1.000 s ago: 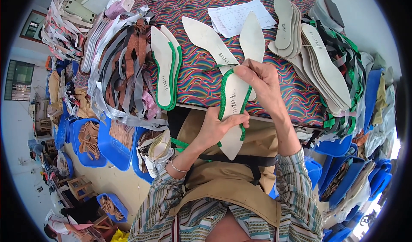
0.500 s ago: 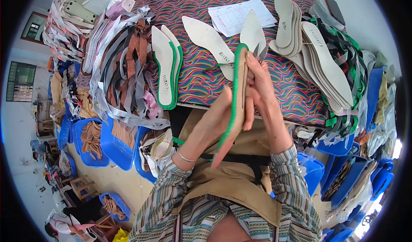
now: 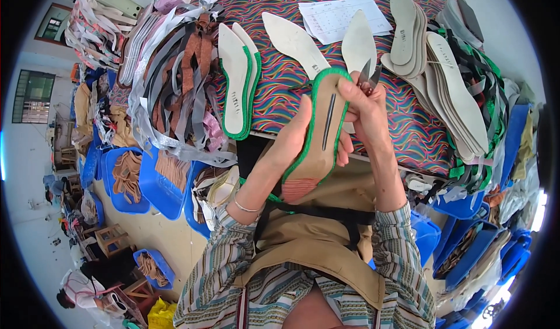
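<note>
Between my hands, in front of my apron, is a tan insole [image 3: 315, 166] with green binding round its edge, a dark strip along its middle and a reddish ribbed toe end. My left hand [image 3: 291, 139] grips its left edge, fingers passing behind it. At the upper right edge my right hand [image 3: 368, 110] pinches the insole with the thumb on its face. Dark-bladed scissors [image 3: 366, 79] also sit in that hand, blades pointing up and apart; their handles are hidden. Just beyond lie two white insoles, one [image 3: 291, 40] left and another [image 3: 359, 40] right.
A pair of green-edged insoles [image 3: 236, 99] lies left on the patterned table [image 3: 274, 104]. Stacked white insoles [image 3: 458, 96] stand right, beside green and black strips. Bundled strips [image 3: 175, 84] heap at left. Papers [image 3: 344, 20] lie at the back. Blue bins [image 3: 166, 183] stand below.
The insole has turned from nearly edge-on to show its tan face. Both hands turned with it, and the scissor blades now show more plainly. The whole view has shifted slightly.
</note>
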